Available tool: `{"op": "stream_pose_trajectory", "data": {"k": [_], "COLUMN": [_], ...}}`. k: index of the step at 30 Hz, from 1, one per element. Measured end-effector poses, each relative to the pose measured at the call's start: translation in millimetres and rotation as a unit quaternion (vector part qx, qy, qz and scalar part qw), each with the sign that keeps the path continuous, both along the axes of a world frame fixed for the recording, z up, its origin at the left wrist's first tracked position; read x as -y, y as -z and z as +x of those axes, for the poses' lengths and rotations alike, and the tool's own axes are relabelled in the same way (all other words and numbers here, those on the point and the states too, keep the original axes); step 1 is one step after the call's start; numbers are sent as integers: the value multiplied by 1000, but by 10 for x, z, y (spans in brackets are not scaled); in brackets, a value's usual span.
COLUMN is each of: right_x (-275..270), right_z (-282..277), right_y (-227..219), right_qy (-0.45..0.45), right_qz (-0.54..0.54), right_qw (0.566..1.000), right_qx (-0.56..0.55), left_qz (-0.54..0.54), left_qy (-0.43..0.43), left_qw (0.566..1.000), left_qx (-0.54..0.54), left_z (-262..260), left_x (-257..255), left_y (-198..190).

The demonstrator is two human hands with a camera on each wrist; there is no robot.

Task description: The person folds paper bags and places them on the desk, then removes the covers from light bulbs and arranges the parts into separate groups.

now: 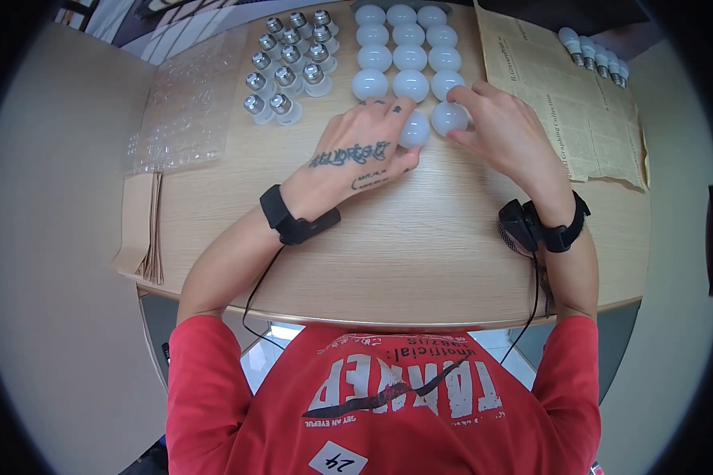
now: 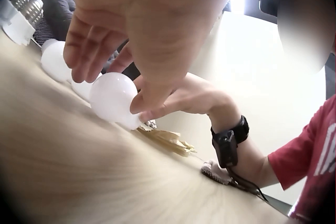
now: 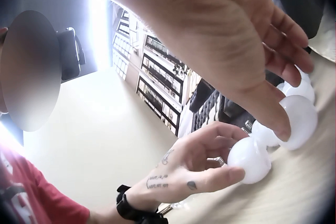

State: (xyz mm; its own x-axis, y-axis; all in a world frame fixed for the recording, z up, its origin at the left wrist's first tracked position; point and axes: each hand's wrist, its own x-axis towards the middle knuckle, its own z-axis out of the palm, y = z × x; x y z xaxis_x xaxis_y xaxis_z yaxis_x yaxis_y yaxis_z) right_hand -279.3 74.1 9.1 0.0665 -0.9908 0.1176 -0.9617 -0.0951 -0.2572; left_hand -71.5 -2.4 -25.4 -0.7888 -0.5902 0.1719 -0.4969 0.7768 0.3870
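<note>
White round globes stand in three columns at the table's far middle. At the near end of the middle column, the left hand holds a globe between thumb and fingers. Beside it, the right hand has its thumb and fingers around another globe in the right column. Both held globes also show in the right wrist view, the left hand's globe and the right hand's globe, close together at the table surface.
Bulb bases with metal screw caps stand left of the globes. Further left lie clear plastic packaging and folded brown cardboard. Printed brown paper lies at the right, with several small bulbs on its far part.
</note>
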Motion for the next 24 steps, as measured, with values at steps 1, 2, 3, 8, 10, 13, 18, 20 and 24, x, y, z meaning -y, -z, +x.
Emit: {"op": "stream_pose_trajectory", "data": {"k": [1,2,3,8,10,13,18,20,24], "right_x": [-3,-3,-1,-23,-26,-35,-11,-12,-14], "right_z": [5,11,16,-6,-20,-47,-56,-62,-109], "right_y": [6,12,16,29,47,50,-16,-33,31], "right_qy": [2,3,4,9,-4,-7,28,34,16], "right_qz": [4,7,14,19,-7,-13,60,68,31], "right_qw": [1000,1000,1000,1000,1000,1000,998,997,999], "right_qx": [0,0,3,0,4,1,-14,-14,-15], "left_qz": [4,7,11,-26,-33,-15,-93,-89,-77], "left_qy": [2,5,7,40,34,10,18,15,4], "left_qw": [1000,1000,1000,999,999,1000,994,995,996], "left_qx": [-1,-2,-4,-16,-18,-14,-46,-51,-52], "left_z": [-28,-56,-70,-81,-72,-118,-165,-172,-183], "left_x": [-18,-37,-47,-56,-49,-63,-38,-34,-27], "left_y": [5,10,10,23,57,76,89,85,105]}}
